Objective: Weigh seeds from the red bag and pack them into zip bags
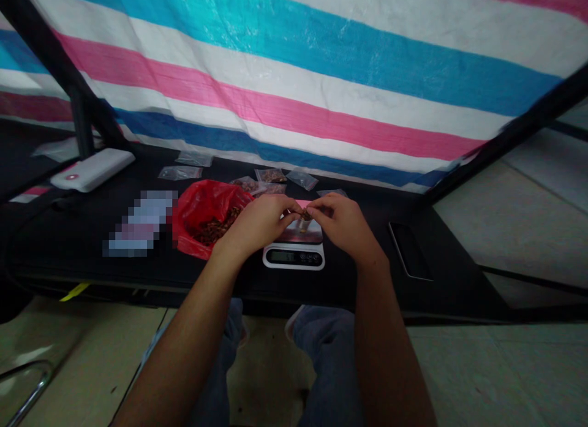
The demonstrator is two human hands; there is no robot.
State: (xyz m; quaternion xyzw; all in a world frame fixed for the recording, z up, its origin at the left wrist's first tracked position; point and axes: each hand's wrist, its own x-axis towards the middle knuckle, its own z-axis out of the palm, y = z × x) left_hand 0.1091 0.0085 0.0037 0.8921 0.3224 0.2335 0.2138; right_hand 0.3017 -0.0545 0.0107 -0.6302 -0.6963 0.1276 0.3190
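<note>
Over the kitchen scale (294,258), my left hand (265,222) and my right hand (342,222) meet with their fingertips closed. Between them they pinch what looks like a small zip bag of brown pieces (305,214); its clear film is hard to make out. The scale is white, with a shiny weighing plate and a lit display whose digits are too blurred to read. Just left of my left hand is an open red plastic bag (190,209) holding many dried brown pieces (214,230).
Behind the scale lie small filled zip bags (271,176) and a flat clear bag (302,179). More clear bags (181,172) lie farther left, near a white power bank (94,171). At right is a phone (410,250). A striped sheet (294,65) hangs behind the black table (340,286).
</note>
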